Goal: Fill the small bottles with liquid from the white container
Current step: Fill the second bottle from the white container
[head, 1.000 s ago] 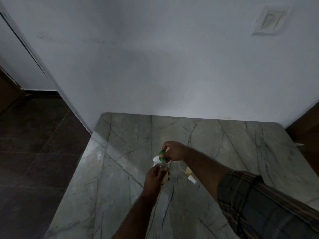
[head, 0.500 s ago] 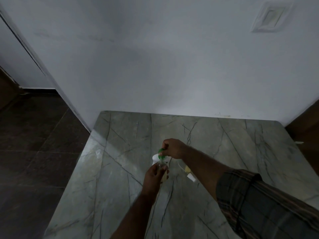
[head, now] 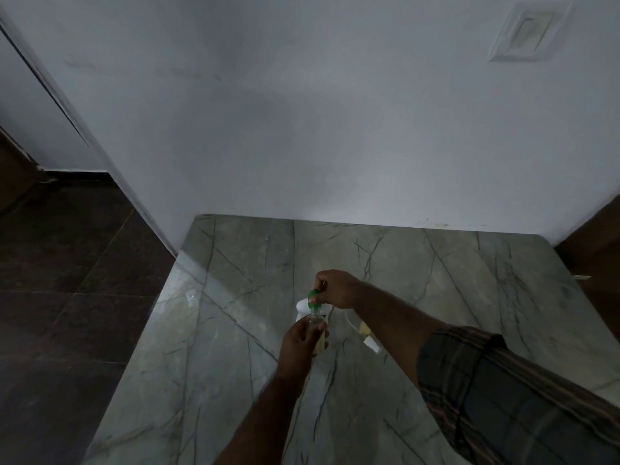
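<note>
Two bare hands and forearms in view. Left hand (head: 299, 340) and its forearm uncovered as far as the frame's lower edge. Right hand (head: 336, 289) bare too, with a dark plaid sleeve (head: 503, 394), thin reddish-brown stripes, rolled or pushed up and bunched near the elbow.

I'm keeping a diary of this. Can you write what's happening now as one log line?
left hand: holds small bottle | right hand: holds green piece over it | white container: behind | surface: marble table
</note>
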{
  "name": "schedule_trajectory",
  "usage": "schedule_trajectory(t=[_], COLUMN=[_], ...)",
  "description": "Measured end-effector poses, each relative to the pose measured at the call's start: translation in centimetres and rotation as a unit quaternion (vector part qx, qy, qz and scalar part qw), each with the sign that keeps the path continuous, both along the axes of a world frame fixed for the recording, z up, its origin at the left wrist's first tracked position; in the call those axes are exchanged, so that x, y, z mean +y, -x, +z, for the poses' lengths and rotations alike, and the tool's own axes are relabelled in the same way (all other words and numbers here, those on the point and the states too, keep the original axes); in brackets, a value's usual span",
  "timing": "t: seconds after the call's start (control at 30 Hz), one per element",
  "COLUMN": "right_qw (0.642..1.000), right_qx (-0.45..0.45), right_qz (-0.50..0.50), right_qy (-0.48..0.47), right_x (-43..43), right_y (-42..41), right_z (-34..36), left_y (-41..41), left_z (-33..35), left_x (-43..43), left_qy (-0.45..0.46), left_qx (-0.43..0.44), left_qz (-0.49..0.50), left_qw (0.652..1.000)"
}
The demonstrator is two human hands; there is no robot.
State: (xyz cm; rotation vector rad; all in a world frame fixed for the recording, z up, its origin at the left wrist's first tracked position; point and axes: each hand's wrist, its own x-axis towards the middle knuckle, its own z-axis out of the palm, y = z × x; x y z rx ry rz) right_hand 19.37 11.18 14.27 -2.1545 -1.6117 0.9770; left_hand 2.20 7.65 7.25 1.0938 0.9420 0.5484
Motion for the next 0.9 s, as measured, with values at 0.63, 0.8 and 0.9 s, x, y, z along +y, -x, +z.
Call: schedule_trajectory(t=[0.63,0.8,0.9], right_qw=[1.0,1.0,1.0], right_qx=[-0.014,-0.013,-0.009], right_qz=[0.02,0.022,0.021], right_qy=[0.007,-0.007,-0.006], right_x=[0.6,0.4,0.2], right_y=[-0.6,-0.5,-0.5], right_z=[0.3,-0.1,-0.4], left_y=[-0.1,-0.3,-0.3], left_z=[0.5,0.6,0.3], left_x=[-0.1,-0.2,-0.2], left_qy=[-0.01,0.001,0.006], left_qx=[-0.001,-0.004,-0.006], left_qz=[0.005,0.008,0.009], left_qw=[1.0,1.0,1.0])
